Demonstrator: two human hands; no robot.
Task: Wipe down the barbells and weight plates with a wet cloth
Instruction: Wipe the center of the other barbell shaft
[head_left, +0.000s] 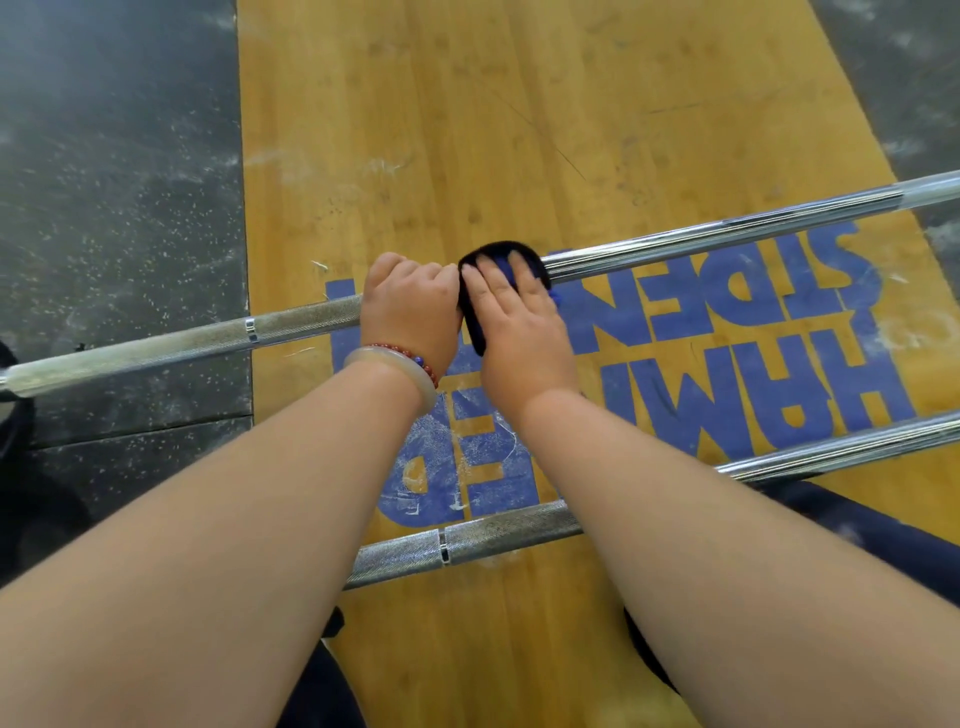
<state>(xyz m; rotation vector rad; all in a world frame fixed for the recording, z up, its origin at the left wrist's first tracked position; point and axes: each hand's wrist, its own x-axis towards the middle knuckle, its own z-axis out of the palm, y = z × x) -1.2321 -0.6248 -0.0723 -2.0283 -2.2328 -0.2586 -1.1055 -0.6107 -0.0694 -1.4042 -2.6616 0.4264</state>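
Near bar lies under forearms. Left hand clenches far bar, probably steadying it against roll. Right hand, just beside, wraps cloth round same bar, fingers curled over, likely for wiping.

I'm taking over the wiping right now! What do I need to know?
Left hand: grips the far bar bare.
Right hand: holds the cloth wrapped over the same bar, right beside the left hand.
Near bar: lies closer to the person, with no hand on it.
Done: cannot tell how much is wiped. The far bar's rough part left of the hands looks chalky.
Left: probably that chalky stretch, the near bar, and the plates, which are not plainly in view.
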